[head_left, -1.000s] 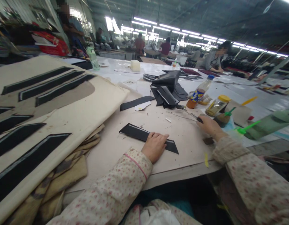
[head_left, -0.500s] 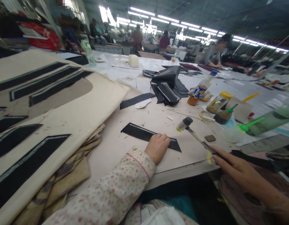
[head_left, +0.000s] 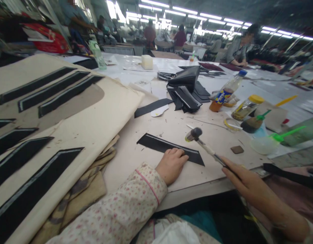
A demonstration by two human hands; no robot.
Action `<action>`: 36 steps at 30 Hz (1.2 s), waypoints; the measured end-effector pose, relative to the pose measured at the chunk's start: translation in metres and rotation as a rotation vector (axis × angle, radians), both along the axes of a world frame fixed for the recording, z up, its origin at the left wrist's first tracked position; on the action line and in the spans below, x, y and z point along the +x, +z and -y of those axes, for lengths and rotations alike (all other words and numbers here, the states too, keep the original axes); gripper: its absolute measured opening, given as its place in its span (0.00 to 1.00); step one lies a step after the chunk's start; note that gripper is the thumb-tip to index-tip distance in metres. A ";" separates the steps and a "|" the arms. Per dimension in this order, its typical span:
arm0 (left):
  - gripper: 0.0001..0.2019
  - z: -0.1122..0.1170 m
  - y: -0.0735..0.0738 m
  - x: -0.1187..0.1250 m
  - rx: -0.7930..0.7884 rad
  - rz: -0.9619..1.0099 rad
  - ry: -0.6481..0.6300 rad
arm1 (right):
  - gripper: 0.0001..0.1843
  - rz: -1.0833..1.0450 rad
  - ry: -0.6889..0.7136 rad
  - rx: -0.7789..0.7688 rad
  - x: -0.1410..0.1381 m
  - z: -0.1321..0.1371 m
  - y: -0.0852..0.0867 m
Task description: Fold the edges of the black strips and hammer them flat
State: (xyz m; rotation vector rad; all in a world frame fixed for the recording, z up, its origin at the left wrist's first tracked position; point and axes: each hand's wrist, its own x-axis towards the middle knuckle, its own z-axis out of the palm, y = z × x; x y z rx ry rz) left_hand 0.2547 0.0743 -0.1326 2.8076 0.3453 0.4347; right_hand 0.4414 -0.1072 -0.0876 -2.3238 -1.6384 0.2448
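A black strip (head_left: 156,143) with a pale line along its upper edge lies flat on the pale work board (head_left: 126,166). My left hand (head_left: 173,166) rests on the strip's right half, palm down, fingers close together and lying over it. My right hand (head_left: 244,178) is wrapped around the dark handle of a hammer (head_left: 206,146). The hammer's head hangs in the air beyond the strip's right end, apart from it. A small brown block (head_left: 237,149) lies to the right of the hammer.
At left, a cream sheet (head_left: 116,108) bears several black strips. Black leather pieces (head_left: 185,91) are heaped behind. On the right stand a cola bottle (head_left: 226,91), a yellow-lidded jar (head_left: 248,107) and squeeze bottles with green nozzles (head_left: 264,144). Other people work farther back.
The hammer has moved left, its head closer to the black strip. My left hand stays on the strip. The whole view has shifted slightly.
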 end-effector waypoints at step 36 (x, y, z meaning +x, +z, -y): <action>0.11 -0.026 0.000 -0.038 -0.082 0.049 0.103 | 0.28 -0.098 0.091 0.015 -0.032 -0.055 -0.004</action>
